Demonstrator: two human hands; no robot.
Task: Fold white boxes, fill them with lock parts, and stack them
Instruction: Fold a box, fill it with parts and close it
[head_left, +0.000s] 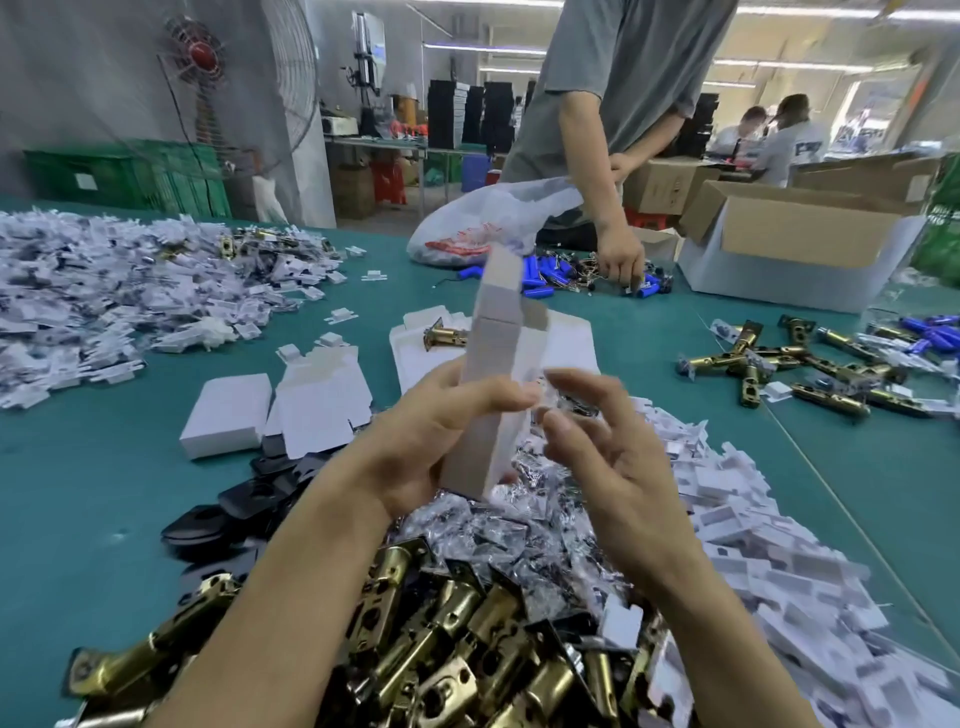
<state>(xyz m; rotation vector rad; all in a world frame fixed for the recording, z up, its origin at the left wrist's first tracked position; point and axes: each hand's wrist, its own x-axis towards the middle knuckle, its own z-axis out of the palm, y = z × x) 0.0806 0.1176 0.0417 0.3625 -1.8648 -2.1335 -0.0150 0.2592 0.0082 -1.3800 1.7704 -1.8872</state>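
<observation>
Two hands meet at one tall white cardboard box (493, 338): my left hand (431, 441) grips its lower half, upright; my right hand (608, 457) hovers just beside it, fingers loosely curled, pinching something or not, I cannot tell. I should square the walls before tucking flaps.

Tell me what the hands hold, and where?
Left hand grips the white box round its lower half; whether the right hand holds anything cannot be told.
</observation>
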